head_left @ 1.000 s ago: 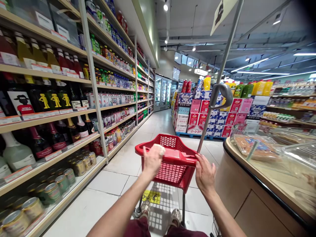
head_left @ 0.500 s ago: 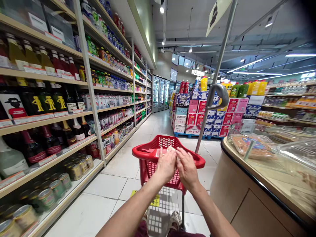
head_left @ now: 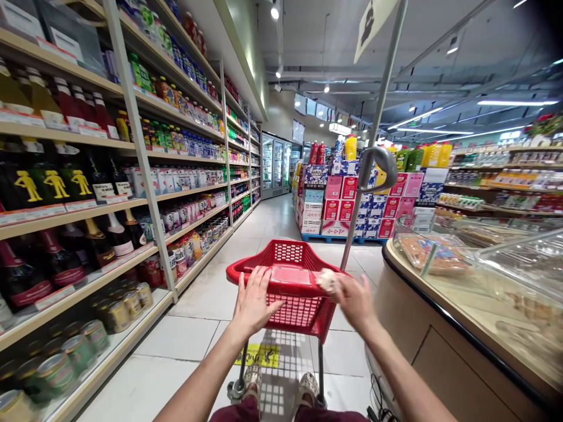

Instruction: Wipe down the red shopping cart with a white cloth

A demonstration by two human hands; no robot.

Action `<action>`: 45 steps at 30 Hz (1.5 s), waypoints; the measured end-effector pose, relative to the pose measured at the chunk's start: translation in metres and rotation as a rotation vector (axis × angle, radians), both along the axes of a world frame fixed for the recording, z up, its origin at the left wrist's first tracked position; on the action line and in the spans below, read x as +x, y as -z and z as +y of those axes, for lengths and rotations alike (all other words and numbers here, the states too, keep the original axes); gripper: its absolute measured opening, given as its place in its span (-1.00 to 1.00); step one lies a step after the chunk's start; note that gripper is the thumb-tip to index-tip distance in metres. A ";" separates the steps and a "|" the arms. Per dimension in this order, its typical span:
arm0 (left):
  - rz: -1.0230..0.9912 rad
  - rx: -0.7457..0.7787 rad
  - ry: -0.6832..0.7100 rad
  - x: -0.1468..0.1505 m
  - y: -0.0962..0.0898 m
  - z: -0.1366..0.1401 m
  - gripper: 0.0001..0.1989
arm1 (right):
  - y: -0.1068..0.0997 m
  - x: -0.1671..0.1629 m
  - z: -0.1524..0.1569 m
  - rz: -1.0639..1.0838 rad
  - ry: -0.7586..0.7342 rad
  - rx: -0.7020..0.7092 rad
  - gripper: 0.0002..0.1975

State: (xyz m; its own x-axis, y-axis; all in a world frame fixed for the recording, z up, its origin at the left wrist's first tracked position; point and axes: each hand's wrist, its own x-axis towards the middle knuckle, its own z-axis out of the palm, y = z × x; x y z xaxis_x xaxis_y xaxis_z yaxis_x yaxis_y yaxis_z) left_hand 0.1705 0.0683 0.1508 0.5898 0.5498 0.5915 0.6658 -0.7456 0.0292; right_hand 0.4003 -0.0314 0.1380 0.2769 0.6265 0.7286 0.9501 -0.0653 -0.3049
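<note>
A red plastic shopping cart (head_left: 288, 253) with a lattice basket stands in front of me. My left hand (head_left: 255, 302) lies flat with fingers stretched over the left part of the cart's near rim, its thumb held apart. At the rim's right side my right hand (head_left: 355, 299), slightly blurred, is closed on a crumpled white tissue (head_left: 328, 281), or something like one. The tissue is at the red handle bar (head_left: 290, 287). A metal pole (head_left: 367, 161) with a grey loop grip (head_left: 382, 170) rises at the cart's right side.
Shelves (head_left: 185, 187) of bottles and cans line the left. A curved glass-topped counter (head_left: 413, 305) with packaged food stands close on the right. Stacked drink cartons (head_left: 341, 205) are ahead. Dark cables (head_left: 379, 392) lie at the counter's foot. Tiled floor (head_left: 272, 220) runs between.
My hands, earlier together over the rim around the white tissue, have parted. The left moved left onto the rim; the right moved right with the tissue. The view has shifted slightly.
</note>
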 end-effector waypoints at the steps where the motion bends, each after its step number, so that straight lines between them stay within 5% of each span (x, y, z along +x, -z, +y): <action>1: -0.007 0.000 -0.003 0.000 0.001 -0.001 -0.33 | 0.004 0.013 -0.005 0.035 0.067 0.019 -0.69; 4: -0.020 -0.020 -0.026 0.000 0.003 -0.001 -0.32 | 0.008 0.010 -0.004 0.073 0.138 0.059 -0.66; 8: -0.007 -0.032 -0.036 -0.001 0.000 -0.001 -0.35 | 0.004 -0.037 0.014 -0.076 -0.066 0.114 -0.71; 10: -0.002 -0.034 -0.038 -0.001 -0.002 -0.003 -0.37 | 0.002 -0.035 0.015 -0.101 -0.083 0.118 -0.72; 16: -0.044 -0.014 -0.055 0.004 0.001 -0.006 -0.40 | 0.010 0.016 0.001 0.094 0.283 0.125 -0.63; 22: -0.036 0.017 -0.057 0.003 0.005 -0.003 -0.39 | 0.011 -0.044 0.019 -0.167 -0.059 0.192 -0.73; 28: -0.088 0.040 -0.085 0.006 0.009 -0.006 -0.43 | 0.016 0.000 -0.001 0.053 0.284 0.208 -0.65; 34: -0.093 0.061 -0.077 0.007 0.012 -0.007 -0.44 | 0.014 -0.056 0.012 -0.199 -0.061 0.199 -0.73; 41: -0.154 0.059 -0.071 0.008 0.012 -0.007 -0.45 | 0.022 -0.015 0.001 -0.013 0.231 0.269 -0.68; 45: -0.151 0.063 -0.062 0.006 0.013 -0.007 -0.44 | 0.016 -0.058 0.017 -0.137 0.010 0.234 -0.71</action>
